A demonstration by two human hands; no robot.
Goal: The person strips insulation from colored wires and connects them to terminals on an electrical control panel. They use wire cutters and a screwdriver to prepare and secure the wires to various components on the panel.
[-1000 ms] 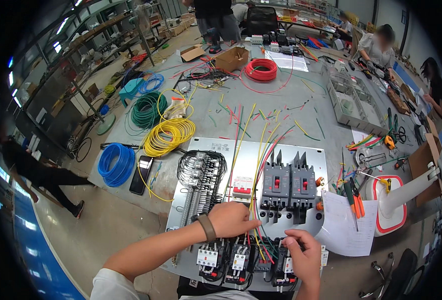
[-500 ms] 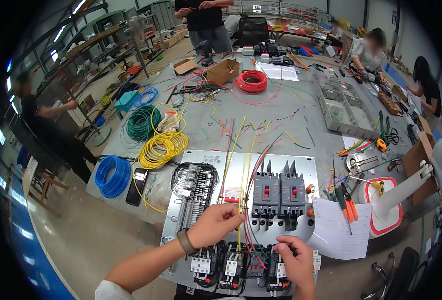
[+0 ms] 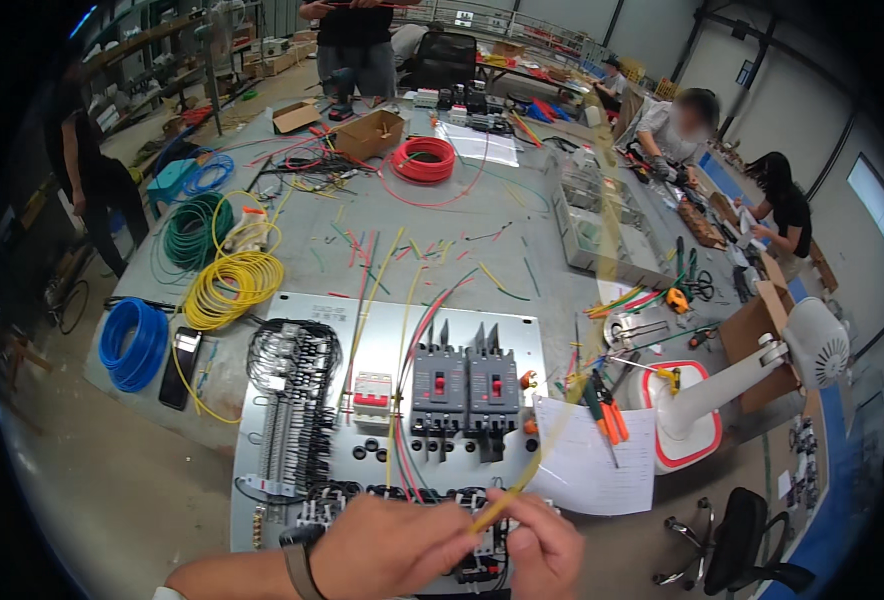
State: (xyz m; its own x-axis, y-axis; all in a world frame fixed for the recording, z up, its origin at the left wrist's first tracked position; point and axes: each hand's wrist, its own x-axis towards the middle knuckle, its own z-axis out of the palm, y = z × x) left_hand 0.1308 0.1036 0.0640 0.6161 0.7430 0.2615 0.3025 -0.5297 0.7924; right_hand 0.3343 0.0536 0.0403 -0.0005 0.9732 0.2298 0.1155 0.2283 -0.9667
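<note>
Yellow wire point(image 3: 527, 474) is pinched by fingers of the left hand point(image 3: 387, 545); right hand point(image 3: 540, 545) touches it, finger grip unclear.

From my position, I locate every item by the grey compartment tray point(image 3: 612, 268), which rests on the tabletop point(image 3: 302, 225). Left of the tray and farther from me: an open cardboard box point(image 3: 370, 133) and a cordless drill point(image 3: 340, 95). Far left of the tray: a teal stool point(image 3: 170, 180). Far left and nearer to me than the tray: a black phone point(image 3: 180, 370), lying flat. Right of the tray and nearer to me: a white fan point(image 3: 714, 385) with a red-rimmed base, and a black swivel chair point(image 3: 742, 540) on the floor. Right of the tray and beyond it: a person in a light top point(image 3: 667, 128).
</note>
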